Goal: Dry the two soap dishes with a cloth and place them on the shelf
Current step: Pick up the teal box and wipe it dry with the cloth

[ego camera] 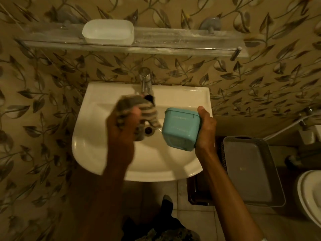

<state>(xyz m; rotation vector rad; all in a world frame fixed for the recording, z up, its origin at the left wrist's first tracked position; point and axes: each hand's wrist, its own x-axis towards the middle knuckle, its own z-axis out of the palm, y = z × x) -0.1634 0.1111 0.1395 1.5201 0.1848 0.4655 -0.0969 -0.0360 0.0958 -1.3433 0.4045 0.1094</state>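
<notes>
While 1 white dish (107,32) stands on the shelf (173,45) above the sink (97,153), the right grip (206,131) clasps the teal dish (180,127) over the sink (drips fall there, probably); the left grip (121,127) clenches the cloth (144,108).

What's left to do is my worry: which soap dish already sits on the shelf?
The translucent white soap dish, resting on the glass shelf. The teal soap dish is held in the right hand above the sink.
</notes>
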